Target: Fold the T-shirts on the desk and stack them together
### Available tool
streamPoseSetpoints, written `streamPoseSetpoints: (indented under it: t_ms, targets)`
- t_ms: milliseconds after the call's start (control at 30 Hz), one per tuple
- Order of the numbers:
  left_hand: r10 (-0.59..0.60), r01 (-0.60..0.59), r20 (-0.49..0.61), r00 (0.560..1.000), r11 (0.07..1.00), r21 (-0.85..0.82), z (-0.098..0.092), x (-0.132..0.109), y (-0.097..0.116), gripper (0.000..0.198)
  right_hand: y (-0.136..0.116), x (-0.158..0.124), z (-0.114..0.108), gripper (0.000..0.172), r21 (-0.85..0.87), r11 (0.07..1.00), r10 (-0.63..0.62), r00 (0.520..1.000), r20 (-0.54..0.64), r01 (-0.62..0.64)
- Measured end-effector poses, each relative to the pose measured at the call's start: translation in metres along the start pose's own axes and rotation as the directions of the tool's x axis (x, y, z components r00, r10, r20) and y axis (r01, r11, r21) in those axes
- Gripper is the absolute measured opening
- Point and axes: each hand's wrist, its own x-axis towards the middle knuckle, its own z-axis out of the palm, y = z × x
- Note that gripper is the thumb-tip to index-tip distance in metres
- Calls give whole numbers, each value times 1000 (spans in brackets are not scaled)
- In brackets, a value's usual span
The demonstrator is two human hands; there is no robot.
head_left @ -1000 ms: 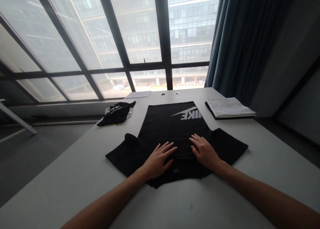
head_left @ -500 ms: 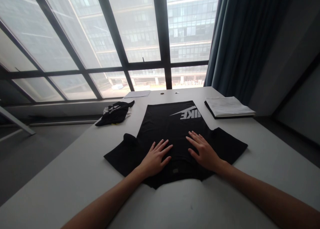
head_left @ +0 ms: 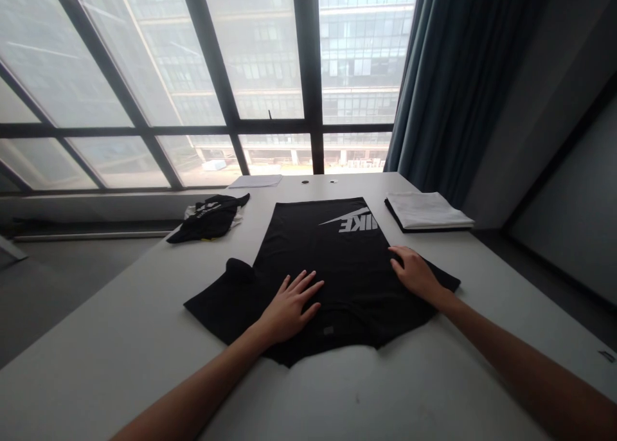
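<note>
A black T-shirt (head_left: 303, 242) lies spread on the white table, its collar towards me and a white logo print near the far right corner of its body. My left hand (head_left: 290, 306) rests flat on the shirt's upper left part with fingers spread, holding nothing. At the shirt's right edge, beside the right sleeve (head_left: 446, 276), is my right hand (head_left: 414, 274). Its fingers are slightly bent and the thumb is apart from them; no cloth shows lifted between them. The left sleeve (head_left: 212, 306) lies out to the side, with a raised fold at its far edge.
Left of the shirt lies a crumpled black and white garment (head_left: 212, 217). A folded white cloth (head_left: 427, 209) sits on a dark one at the right. White paper (head_left: 255, 181) lies at the far end of the table (head_left: 120, 338). Windows and a blue curtain (head_left: 434, 87) stand beyond.
My right hand has moved right, from the middle of the shirt to its right edge by the sleeve. The left hand stays on the shirt. The view has shifted slightly.
</note>
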Motion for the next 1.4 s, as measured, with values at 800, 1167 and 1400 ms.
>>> streamPoseSetpoints:
  t_ms: [800,1167,1400]
  targets:
    - [0,0,-6,1000,1000,-12,2,2,1,54,64,5,-90,53,533,617,389,813,434,-579]
    - [14,-14,-19,1000,1000,-2,2,1,-1,54,-16,49,-33,35,706,654,123,959,256,-272]
    - [5,-5,-4,1000,1000,12,-2,0,3,54,30,27,8,39,363,931,-47,999,16,38]
